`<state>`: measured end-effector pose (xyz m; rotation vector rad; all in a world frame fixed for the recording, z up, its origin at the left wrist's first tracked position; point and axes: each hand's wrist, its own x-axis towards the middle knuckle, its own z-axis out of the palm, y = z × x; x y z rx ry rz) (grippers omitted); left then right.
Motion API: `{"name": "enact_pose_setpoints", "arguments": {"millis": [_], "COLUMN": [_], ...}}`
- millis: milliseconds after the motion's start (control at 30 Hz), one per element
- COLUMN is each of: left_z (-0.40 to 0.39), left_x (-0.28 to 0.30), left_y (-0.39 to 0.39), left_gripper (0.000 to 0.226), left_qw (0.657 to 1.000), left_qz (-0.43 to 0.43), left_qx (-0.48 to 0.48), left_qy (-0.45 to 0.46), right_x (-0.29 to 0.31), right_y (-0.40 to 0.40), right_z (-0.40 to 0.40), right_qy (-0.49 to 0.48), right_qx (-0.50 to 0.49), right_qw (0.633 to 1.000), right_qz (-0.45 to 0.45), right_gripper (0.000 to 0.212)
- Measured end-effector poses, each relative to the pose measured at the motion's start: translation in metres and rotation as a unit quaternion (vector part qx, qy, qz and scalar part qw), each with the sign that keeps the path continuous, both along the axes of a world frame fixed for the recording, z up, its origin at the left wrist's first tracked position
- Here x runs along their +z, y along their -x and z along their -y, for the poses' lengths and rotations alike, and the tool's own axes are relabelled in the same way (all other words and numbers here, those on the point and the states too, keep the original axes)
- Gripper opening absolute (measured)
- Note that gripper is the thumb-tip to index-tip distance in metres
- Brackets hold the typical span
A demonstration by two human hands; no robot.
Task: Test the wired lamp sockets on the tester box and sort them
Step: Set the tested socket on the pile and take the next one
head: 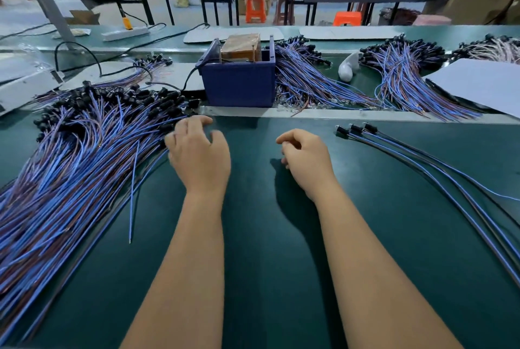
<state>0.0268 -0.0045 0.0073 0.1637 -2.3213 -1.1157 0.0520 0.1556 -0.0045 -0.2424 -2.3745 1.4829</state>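
Blue and brown wires trailed from small black sockets across the green table (253, 236). Three wired sockets (356, 129) lay side by side, apart from and to the right of the right hand (305, 163), whose fingers were loosely curled and held nothing. One big pile (84, 151) lay at the left; the left hand (198, 151), fingers spread, touched its edge. One blue tester box (239, 81) stood beyond both hands, with two more heaps (309, 78) to its right.

socket pile (84, 151) left | tester box (239, 86) behind centre | three sockets (356, 130) right
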Motion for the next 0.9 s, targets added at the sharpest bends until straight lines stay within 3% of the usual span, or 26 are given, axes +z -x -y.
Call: {"name": "enact_pose_setpoints", "arguments": {"millis": [67,133,233,533,633,700,767,900], "left_z": [0.023,0.036,0.037,0.028,0.02,0.01,-0.002,-0.023], "left_x": [-0.001,0.0,0.001,-0.006,-0.005,-0.001,0.004,0.008], "left_y": [0.007,0.008,0.008,0.01,0.012,0.011,0.006,-0.005], "left_gripper": [0.04,0.046,0.045,0.043,0.03,0.023,0.019,0.026], "left_qw": [0.994,0.985,0.973,0.973,0.997,0.992,0.98,0.948], "left_qz": [0.083,0.164,0.21,0.166,0.039,-0.054,-0.102,-0.114], "left_qx": [0.02,0.014,0.016,0.012,-0.048,-0.089,-0.125,-0.241], "left_qy": [0.062,0.052,0.1,0.161,0.038,-0.068,-0.114,-0.176], "right_x": [0.0,0.0,0.0,-0.001,0.0,0.002,0.006,0.015], "right_y": [-0.002,-0.004,-0.006,-0.003,-0.006,-0.009,-0.011,-0.011], "right_z": [-0.002,-0.001,0.0,0.006,0.006,0.008,0.014,0.025], "right_qy": [0.025,0.033,0.025,-0.066,-0.056,-0.008,0.095,0.358], "right_qx": [0.013,0.025,0.035,0.021,0.024,0.032,0.057,0.143], "right_qw": [1.0,0.999,0.999,0.998,0.998,0.999,0.993,0.923], "right_qz": [-0.002,-0.003,-0.005,-0.006,-0.023,-0.032,-0.032,0.018], "right_gripper": [0.025,0.026,0.027,0.022,0.023,0.025,0.029,0.027]}}
